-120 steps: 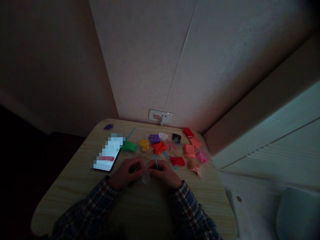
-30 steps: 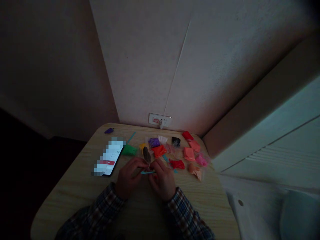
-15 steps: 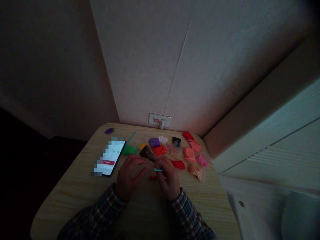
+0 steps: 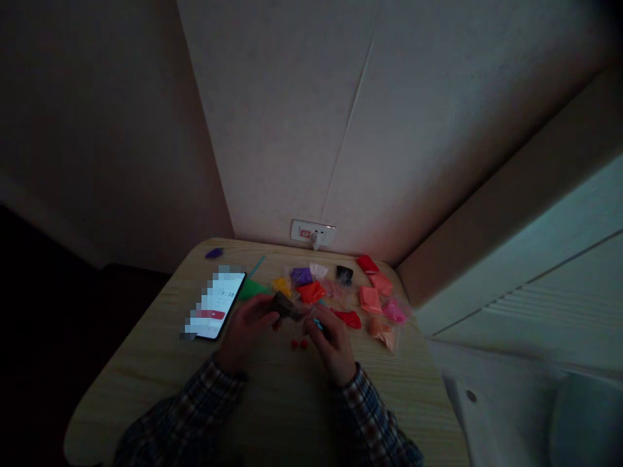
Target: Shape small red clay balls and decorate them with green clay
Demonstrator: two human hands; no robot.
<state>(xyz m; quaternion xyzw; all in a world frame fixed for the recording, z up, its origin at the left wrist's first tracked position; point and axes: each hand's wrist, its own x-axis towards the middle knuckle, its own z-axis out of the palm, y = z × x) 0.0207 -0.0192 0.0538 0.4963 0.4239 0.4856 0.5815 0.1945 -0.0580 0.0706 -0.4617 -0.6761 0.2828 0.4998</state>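
My left hand point(image 4: 249, 329) is closed on a dark brown packet of what looks like modelling clay point(image 4: 283, 305), tilted with its clear plastic end toward the right. My right hand point(image 4: 331, 340) is closed round a small light-blue tool point(image 4: 318, 323), and its fingertips are at the packet's clear end. Dim light hides whether they pinch the plastic. Two small red balls point(image 4: 299, 344) lie on the table between my hands. Just beyond the right hand is a red packet point(image 4: 346, 318).
More coloured packets, among them a purple one point(image 4: 302, 275), an orange-red one point(image 4: 311, 292) and a pink one point(image 4: 394, 312), lie across the wooden table point(image 4: 160, 370). A lit phone point(image 4: 214, 305) rests at the left. A blue stick point(image 4: 256, 266) is behind it, near a wall socket point(image 4: 313, 233).
My left hand has closed on the brown packet and drawn it nearer. My right hand has shifted slightly right, still with the blue tool. Both red balls now show fully.
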